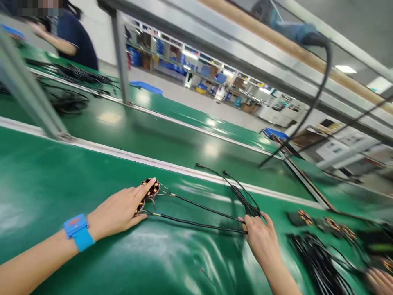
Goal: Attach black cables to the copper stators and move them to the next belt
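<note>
Two round motor stators with copper windings lie on the green mat at centre left. My left hand (123, 209), with a blue wrist strap (79, 232), grips them from the left. Its index finger lies across the upper stator (153, 188); the lower stator (139, 207) is mostly hidden under the palm. Thin wires lead right from both into two black cables (196, 223). Closed around these cables is my right hand (260, 235). Just beyond it is a tied coil of black cable (244, 200), with two connector ends (199, 165) pointing away.
More stators (302, 218) and a black cable bundle (319, 258) lie at the right, near another person's hand (380, 280). A metal rail (172, 166) crosses behind my hands. Another person (76, 37) works at far left. A dark cord (316, 102) hangs from the overhead frame.
</note>
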`<action>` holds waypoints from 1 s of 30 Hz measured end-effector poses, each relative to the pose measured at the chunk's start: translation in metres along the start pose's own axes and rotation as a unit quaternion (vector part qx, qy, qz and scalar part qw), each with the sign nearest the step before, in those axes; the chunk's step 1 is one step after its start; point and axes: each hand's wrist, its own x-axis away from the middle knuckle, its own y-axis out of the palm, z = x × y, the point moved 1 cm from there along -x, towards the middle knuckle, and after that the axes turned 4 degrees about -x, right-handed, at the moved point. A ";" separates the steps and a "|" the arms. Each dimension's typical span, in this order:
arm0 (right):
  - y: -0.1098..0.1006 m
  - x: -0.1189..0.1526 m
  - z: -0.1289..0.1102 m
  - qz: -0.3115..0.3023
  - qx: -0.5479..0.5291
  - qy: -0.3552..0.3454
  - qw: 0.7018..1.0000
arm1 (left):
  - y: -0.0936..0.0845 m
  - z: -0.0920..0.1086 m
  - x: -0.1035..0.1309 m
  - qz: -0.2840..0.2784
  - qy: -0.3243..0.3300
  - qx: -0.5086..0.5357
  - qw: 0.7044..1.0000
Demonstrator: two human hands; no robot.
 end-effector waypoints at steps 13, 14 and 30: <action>-0.007 0.178 0.036 -0.064 0.020 0.197 0.978 | 0.002 0.129 -0.074 -0.103 0.192 0.100 0.971; -0.005 0.184 0.038 -0.066 -0.007 0.197 0.978 | 0.002 0.126 -0.074 -0.111 0.199 0.106 0.968; -0.075 0.016 -0.066 -0.107 -0.586 0.191 0.780 | -0.003 0.119 -0.045 0.195 0.359 0.117 0.905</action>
